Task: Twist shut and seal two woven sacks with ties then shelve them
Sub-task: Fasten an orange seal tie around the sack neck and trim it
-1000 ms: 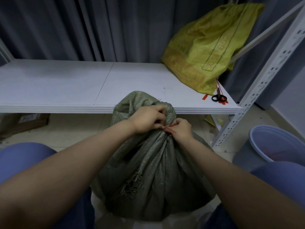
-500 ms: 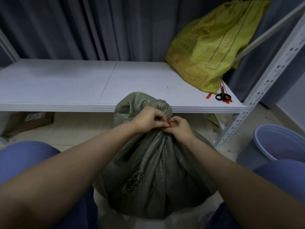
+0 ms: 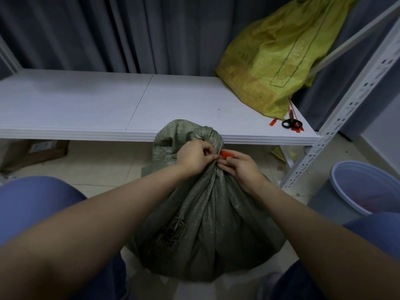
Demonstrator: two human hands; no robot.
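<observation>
Grey curtains fill the top of the head view, and a white shelf [image 3: 86,105] runs across the frame below them. At upper right a yellow sack [image 3: 279,55] leans on that shelf; whether its neck is tied I cannot tell. Just below it, at the shelf's right end, lie scissors [image 3: 291,123] and a few spare orange ties [image 3: 273,122]. A blue bin [image 3: 363,187] stands on the floor at right, and a box [image 3: 36,151] sits under the shelf at left.

At centre, on the floor between the person's knees, stands a green sack [image 3: 205,224], its neck twisted into a tight bunch. The left hand [image 3: 192,158] is closed around that neck, fingers pinched together. The right hand [image 3: 242,167] pinches an orange tie [image 3: 226,154] against the neck, touching the left hand's fingertips.

By my reading, the yellow sack is already shelved, and the green one is twisted shut but its tie looks not yet cinched. Left to do: pull the tie tight, perhaps trim it, then lift the green sack onto the bare shelf.
</observation>
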